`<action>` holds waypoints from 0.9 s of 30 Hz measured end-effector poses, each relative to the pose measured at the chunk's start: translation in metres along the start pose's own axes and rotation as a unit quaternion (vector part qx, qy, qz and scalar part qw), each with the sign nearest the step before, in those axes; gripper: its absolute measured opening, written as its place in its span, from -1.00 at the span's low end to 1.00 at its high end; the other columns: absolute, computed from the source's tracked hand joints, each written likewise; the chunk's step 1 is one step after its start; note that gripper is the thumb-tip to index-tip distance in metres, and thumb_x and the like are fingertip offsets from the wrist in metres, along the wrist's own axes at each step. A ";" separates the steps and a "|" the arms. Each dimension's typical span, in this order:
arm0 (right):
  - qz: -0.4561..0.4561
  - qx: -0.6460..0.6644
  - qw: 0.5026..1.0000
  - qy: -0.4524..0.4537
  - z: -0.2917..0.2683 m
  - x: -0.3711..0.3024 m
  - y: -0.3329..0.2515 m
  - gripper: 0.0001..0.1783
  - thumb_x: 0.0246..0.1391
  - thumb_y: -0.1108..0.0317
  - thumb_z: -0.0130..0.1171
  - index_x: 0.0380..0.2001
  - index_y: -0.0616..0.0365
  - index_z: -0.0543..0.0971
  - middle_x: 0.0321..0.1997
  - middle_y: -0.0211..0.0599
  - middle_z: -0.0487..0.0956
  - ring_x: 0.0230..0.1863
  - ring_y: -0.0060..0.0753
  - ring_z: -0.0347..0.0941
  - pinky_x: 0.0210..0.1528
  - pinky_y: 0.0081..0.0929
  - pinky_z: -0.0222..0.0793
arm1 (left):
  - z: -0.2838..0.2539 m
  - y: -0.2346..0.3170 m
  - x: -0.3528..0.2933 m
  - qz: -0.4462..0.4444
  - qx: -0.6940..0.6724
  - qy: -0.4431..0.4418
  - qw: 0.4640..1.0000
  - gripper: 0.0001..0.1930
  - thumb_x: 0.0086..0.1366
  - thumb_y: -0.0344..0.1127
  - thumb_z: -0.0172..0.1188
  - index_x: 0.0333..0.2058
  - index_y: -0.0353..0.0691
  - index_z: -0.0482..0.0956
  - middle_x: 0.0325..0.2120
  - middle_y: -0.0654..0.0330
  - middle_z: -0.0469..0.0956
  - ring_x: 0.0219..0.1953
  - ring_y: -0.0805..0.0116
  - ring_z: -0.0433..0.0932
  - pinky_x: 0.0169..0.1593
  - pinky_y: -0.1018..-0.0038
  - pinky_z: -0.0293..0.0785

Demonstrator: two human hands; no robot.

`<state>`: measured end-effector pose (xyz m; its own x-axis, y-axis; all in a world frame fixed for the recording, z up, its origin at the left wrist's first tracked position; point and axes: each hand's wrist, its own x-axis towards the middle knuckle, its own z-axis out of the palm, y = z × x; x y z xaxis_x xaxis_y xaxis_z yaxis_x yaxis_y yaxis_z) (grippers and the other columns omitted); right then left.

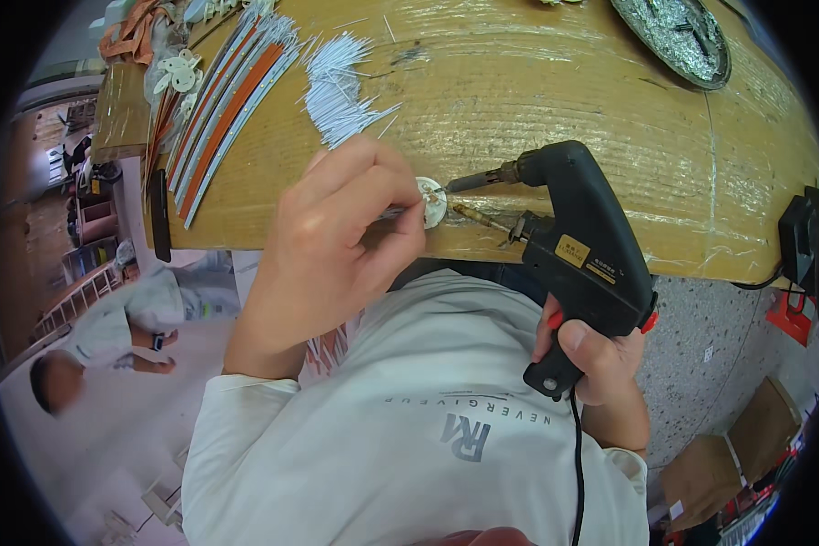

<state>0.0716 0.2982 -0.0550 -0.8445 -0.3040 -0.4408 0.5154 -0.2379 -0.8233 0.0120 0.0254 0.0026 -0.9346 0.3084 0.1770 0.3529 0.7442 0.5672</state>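
My right hand [601, 359] is wrapped round the grip of a black soldering gun [587, 246], with a finger by its red trigger. The gun's iron tip and a thin feed tube below it reach left to a small white round disc [434, 202] by the table's near edge. The tip is at or just above the disc's face; I cannot tell if they touch. My left hand [337, 214] is closed in a pinch right beside the disc. What lies between its fingertips is mostly hidden.
Short thin white wires [337, 91] lie in a pile beyond my left hand. Long white and orange strips [237, 109] lie at left, near white connector pieces [179, 73]. A dark dish [714, 64] of silvery bits stands far right. A black cord [577, 464] hangs from the gun. Another person [109, 332] is at left.
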 end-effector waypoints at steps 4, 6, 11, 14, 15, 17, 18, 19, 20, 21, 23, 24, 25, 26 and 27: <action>-0.049 0.059 0.997 0.001 0.008 0.008 -0.006 -0.75 0.05 0.44 0.23 -0.20 0.37 0.61 -0.47 -0.30 0.62 -0.53 -0.55 0.54 -0.46 -0.54 0.43 | 0.000 -0.001 -0.001 -0.004 0.007 -0.004 1.000 -0.88 0.12 -0.65 0.37 -0.36 -0.38 0.65 -0.32 0.08 0.64 -0.34 0.33 0.66 -0.26 0.49 0.60; -0.047 0.038 0.998 -0.023 0.005 0.009 -0.004 -0.79 0.05 0.42 0.24 -0.27 0.35 0.62 -0.53 -0.33 0.61 -0.54 -0.55 0.53 -0.47 -0.53 0.43 | 0.001 -0.003 -0.003 -0.018 0.005 -0.008 1.000 -0.89 0.13 -0.67 0.36 -0.35 -0.41 0.65 -0.30 0.09 0.64 -0.31 0.36 0.68 -0.21 0.52 0.67; -0.046 0.046 0.998 -0.013 0.008 0.008 -0.005 -0.81 0.04 0.41 0.25 -0.32 0.34 0.63 -0.57 -0.34 0.61 -0.56 -0.54 0.52 -0.48 -0.52 0.43 | 0.001 -0.003 -0.005 -0.019 -0.008 -0.007 1.000 -0.88 0.13 -0.67 0.37 -0.35 -0.42 0.65 -0.29 0.08 0.64 -0.30 0.36 0.68 -0.21 0.51 0.68; -0.039 0.049 0.998 -0.008 0.008 0.006 -0.006 -0.80 0.04 0.41 0.25 -0.31 0.35 0.63 -0.55 -0.33 0.61 -0.56 -0.53 0.53 -0.49 -0.51 0.43 | 0.003 -0.002 -0.006 -0.021 -0.011 -0.005 1.000 -0.88 0.13 -0.67 0.37 -0.35 -0.42 0.65 -0.29 0.08 0.64 -0.30 0.36 0.68 -0.21 0.51 0.68; -0.036 0.050 0.998 -0.006 0.008 0.006 -0.006 -0.80 0.05 0.41 0.25 -0.30 0.35 0.63 -0.55 -0.32 0.61 -0.56 -0.52 0.53 -0.49 -0.51 0.43 | 0.003 -0.001 -0.006 -0.022 -0.013 -0.006 1.000 -0.88 0.14 -0.67 0.36 -0.34 -0.42 0.65 -0.29 0.08 0.64 -0.30 0.36 0.68 -0.21 0.51 0.68; -0.039 0.052 0.998 -0.008 0.008 0.006 -0.005 -0.79 0.05 0.40 0.25 -0.29 0.35 0.63 -0.54 -0.31 0.61 -0.56 -0.52 0.54 -0.49 -0.51 0.44 | 0.003 -0.001 -0.006 -0.022 -0.010 -0.007 1.000 -0.88 0.14 -0.68 0.36 -0.35 -0.42 0.66 -0.28 0.08 0.64 -0.30 0.36 0.68 -0.21 0.51 0.68; -0.042 0.054 0.998 -0.012 0.007 0.006 -0.004 -0.78 0.05 0.40 0.25 -0.29 0.36 0.63 -0.53 -0.31 0.61 -0.56 -0.52 0.54 -0.49 -0.51 0.44 | 0.003 -0.001 -0.006 -0.022 -0.007 -0.007 1.000 -0.89 0.14 -0.68 0.36 -0.35 -0.42 0.66 -0.28 0.08 0.64 -0.30 0.37 0.68 -0.21 0.52 0.67; -0.041 0.054 0.998 -0.012 0.008 0.006 -0.005 -0.78 0.05 0.40 0.25 -0.29 0.36 0.63 -0.53 -0.31 0.61 -0.56 -0.52 0.54 -0.49 -0.51 0.44 | 0.003 -0.001 -0.006 -0.022 -0.007 -0.007 1.000 -0.89 0.14 -0.68 0.36 -0.35 -0.42 0.66 -0.28 0.08 0.64 -0.30 0.37 0.68 -0.21 0.52 0.67; -0.038 0.055 0.998 -0.009 0.008 0.006 -0.006 -0.78 0.05 0.40 0.25 -0.28 0.36 0.63 -0.53 -0.31 0.61 -0.56 -0.51 0.54 -0.49 -0.51 0.44 | 0.003 -0.001 -0.006 -0.022 -0.007 -0.007 1.000 -0.88 0.13 -0.68 0.36 -0.35 -0.42 0.66 -0.28 0.08 0.64 -0.31 0.37 0.68 -0.21 0.52 0.67; -0.036 0.055 0.998 -0.007 0.009 0.006 -0.007 -0.77 0.05 0.40 0.25 -0.27 0.36 0.63 -0.53 -0.31 0.61 -0.56 -0.51 0.54 -0.49 -0.52 0.44 | 0.003 -0.001 -0.006 -0.022 -0.008 -0.006 1.000 -0.88 0.13 -0.68 0.36 -0.35 -0.41 0.66 -0.28 0.08 0.64 -0.31 0.37 0.68 -0.21 0.52 0.67; -0.030 0.060 0.998 -0.002 0.010 0.005 -0.006 -0.77 0.05 0.40 0.25 -0.26 0.36 0.63 -0.52 -0.30 0.61 -0.56 -0.51 0.54 -0.49 -0.51 0.44 | 0.004 -0.003 -0.006 -0.021 -0.010 -0.005 1.000 -0.88 0.13 -0.68 0.36 -0.35 -0.41 0.66 -0.28 0.08 0.64 -0.31 0.38 0.68 -0.21 0.52 0.67; -0.025 0.065 0.998 0.001 0.010 0.005 -0.007 -0.76 0.05 0.40 0.25 -0.25 0.36 0.63 -0.50 -0.29 0.62 -0.56 -0.51 0.54 -0.49 -0.51 0.45 | 0.004 -0.003 -0.006 -0.021 -0.011 -0.004 1.000 -0.88 0.13 -0.68 0.36 -0.34 -0.41 0.66 -0.28 0.08 0.64 -0.31 0.38 0.68 -0.21 0.52 0.67; -0.024 0.065 0.998 0.001 0.009 0.006 -0.007 -0.76 0.05 0.40 0.25 -0.25 0.36 0.63 -0.50 -0.29 0.62 -0.56 -0.51 0.54 -0.49 -0.51 0.45 | 0.004 -0.003 -0.006 -0.021 -0.011 -0.004 1.000 -0.88 0.13 -0.68 0.36 -0.34 -0.41 0.66 -0.28 0.08 0.64 -0.31 0.38 0.68 -0.21 0.52 0.67; -0.023 0.062 0.998 -0.004 0.008 0.006 -0.008 -0.76 0.05 0.40 0.25 -0.24 0.37 0.63 -0.50 -0.29 0.62 -0.56 -0.51 0.54 -0.49 -0.51 0.45 | 0.004 -0.003 -0.006 -0.023 -0.012 -0.001 1.000 -0.88 0.13 -0.68 0.36 -0.34 -0.41 0.66 -0.28 0.08 0.65 -0.30 0.38 0.68 -0.21 0.52 0.67; -0.023 0.059 0.998 -0.009 0.007 0.006 -0.008 -0.75 0.05 0.40 0.25 -0.24 0.37 0.63 -0.49 -0.29 0.62 -0.56 -0.51 0.55 -0.49 -0.51 0.46 | 0.004 -0.002 -0.006 -0.024 -0.014 0.001 1.000 -0.88 0.13 -0.68 0.36 -0.34 -0.41 0.66 -0.28 0.08 0.65 -0.30 0.38 0.69 -0.21 0.53 0.67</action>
<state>0.0638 0.2915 -0.0486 -0.8652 -0.3063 -0.3971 0.4913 -0.3590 -0.7936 0.0173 0.0239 -0.0030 -0.9504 0.2715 0.1518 0.3071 0.7414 0.5967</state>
